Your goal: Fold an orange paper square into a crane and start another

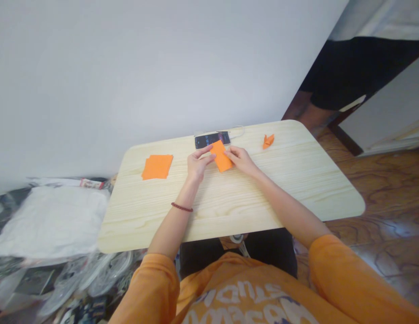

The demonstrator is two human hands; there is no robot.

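Observation:
Both hands meet over a folded orange paper (222, 156) near the far middle of a light wooden table (229, 198). My left hand (198, 163) pinches the paper's left edge with its fingertips. My right hand (241, 159) presses down on the paper's right edge with fingers curled. A red bead bracelet sits on my left wrist. A stack of flat orange sheets (157, 166) lies to the left of my hands. A small folded orange paper figure (268, 141) rests to the right.
A black phone (212, 139) with a white cable lies at the table's far edge by the white wall. Another person stands at the upper right. White bags and clutter fill the floor on the left. Wooden floor shows on the right.

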